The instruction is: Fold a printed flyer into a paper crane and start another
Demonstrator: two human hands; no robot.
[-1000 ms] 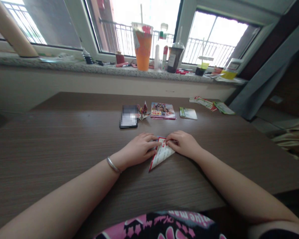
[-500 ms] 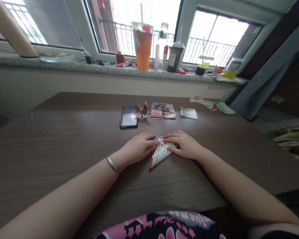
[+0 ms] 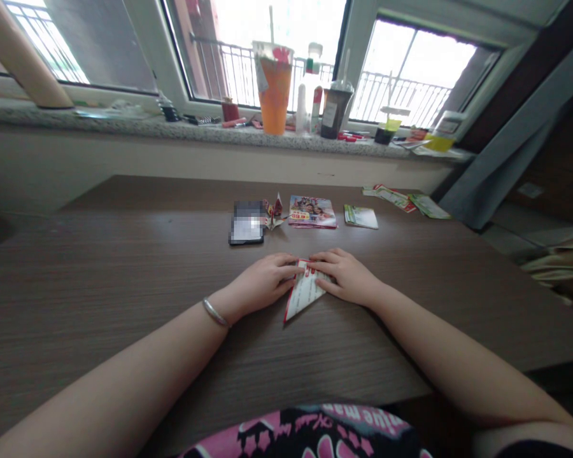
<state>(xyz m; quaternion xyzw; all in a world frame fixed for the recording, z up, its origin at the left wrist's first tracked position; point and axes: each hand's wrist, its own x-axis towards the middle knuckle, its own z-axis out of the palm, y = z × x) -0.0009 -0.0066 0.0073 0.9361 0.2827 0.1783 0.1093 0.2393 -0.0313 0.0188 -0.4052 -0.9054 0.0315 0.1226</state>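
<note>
On the table in front of me lies a folded paper triangle (image 3: 304, 294), white with red and black print and a red edge along its left side. Its sharp corner points toward me. My left hand (image 3: 262, 280) holds the paper's upper left edge with fingers and thumb; a silver bangle circles that wrist. From the other side my right hand (image 3: 348, 276) grips the upper right part, fingers along the top and the thumb lower on the printed face. The fingers cover part of the paper's right side.
Beyond my hands lie a phone (image 3: 247, 222) with a blurred screen, a folded paper figure (image 3: 275, 213), a stack of colourful leaflets (image 3: 312, 212) and a smaller paper stack (image 3: 361, 216). More paper strips (image 3: 395, 198) lie far right. Drink cups (image 3: 274, 95) and bottles line the windowsill (image 3: 195, 132).
My right hand has slid slightly left over the paper. The blue strip at the paper's top no longer shows, and its top edge looks folded over. My left hand has barely moved.
</note>
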